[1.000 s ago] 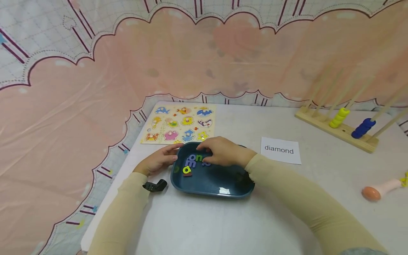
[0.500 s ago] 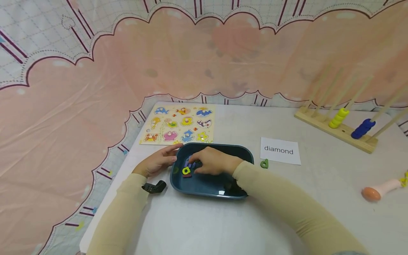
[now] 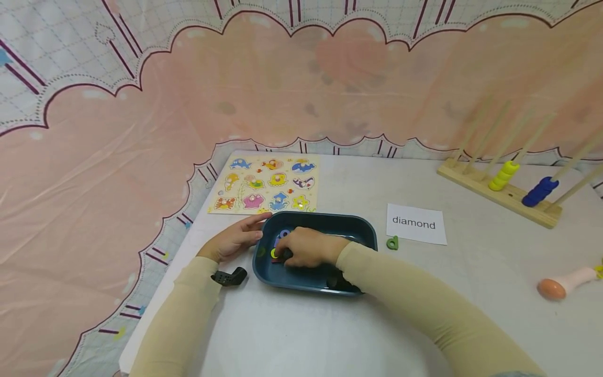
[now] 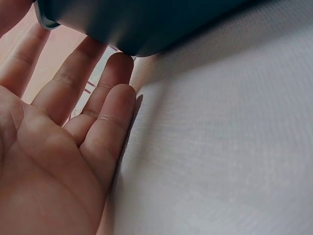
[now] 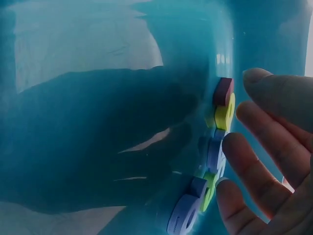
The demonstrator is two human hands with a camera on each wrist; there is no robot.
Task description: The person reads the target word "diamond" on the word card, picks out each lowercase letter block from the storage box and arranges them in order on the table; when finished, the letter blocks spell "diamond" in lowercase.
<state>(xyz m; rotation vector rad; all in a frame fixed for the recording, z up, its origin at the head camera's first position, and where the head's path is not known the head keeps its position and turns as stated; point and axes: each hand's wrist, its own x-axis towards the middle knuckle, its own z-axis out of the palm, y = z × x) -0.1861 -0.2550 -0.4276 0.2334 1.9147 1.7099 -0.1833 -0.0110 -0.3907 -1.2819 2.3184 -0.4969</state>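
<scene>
A dark blue tray stands on the table. My left hand rests at its left end, fingers extended against the outer wall. In the left wrist view its fingertips reach under the tray's edge. My right hand is down inside the tray, over small foam letters. The right wrist view shows these lined up along the wall: a dark red piece, a yellow letter, purple letters and a green letter. The right thumb and fingers are spread right beside them, with nothing between.
A white card reading "diamond" lies right of the tray, with a green letter d just below it. Behind the tray is a sea-animal puzzle board. A wooden bead abacus stands back right, and a pink-and-orange toy lies far right.
My right hand has moved left and nearer the front of the tray, over the yellow letter. The sleeve's shift uncovers the green d by the card. My left hand stays put.
</scene>
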